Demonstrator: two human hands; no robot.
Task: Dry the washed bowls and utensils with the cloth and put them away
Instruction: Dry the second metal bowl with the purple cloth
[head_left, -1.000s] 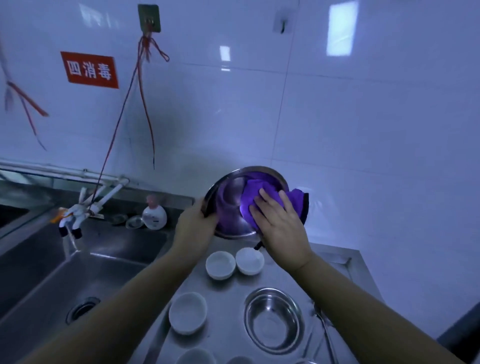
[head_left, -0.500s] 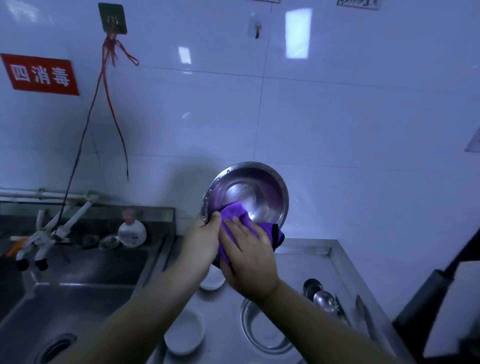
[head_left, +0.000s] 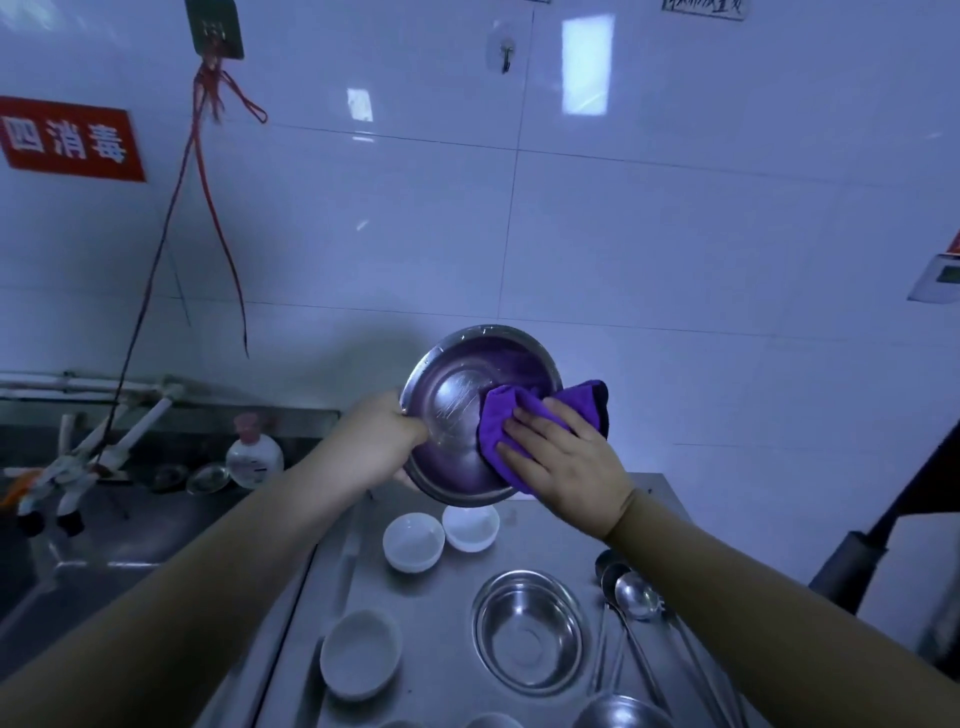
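Two hands are engaged on one steel bowl (head_left: 457, 415), which is held clear of the steel counter (head_left: 540, 530) and tilted so that its open face is turned toward the camera. The left hand (head_left: 382, 447) is clamped on the bowl's left rim, thumb over the edge and the remaining fingers hidden behind the wall. The right hand (head_left: 566, 462) is laid flat, fingers extended, and the purple cloth (head_left: 519, 415) is pressed by it against the right inner wall; part of the cloth is folded over the right rim and hangs outside it.

The governing relation is judged as follows: the wiped zone lies to the right of centre, directly opposite the left-hand grip, so the cloth side is served by the right hand and the bowl is steadied from the far side. The left and upper inner wall are uncovered by cloth at present. Rotation of the bowl within the left-hand grip is likely to be required for those areas to be reached.

Below, on the counter, are seen three white bowls (head_left: 414, 540), a second steel bowl (head_left: 530, 631) and several ladles (head_left: 636, 597), not in hand. Whether these have been dried cannot be determined.
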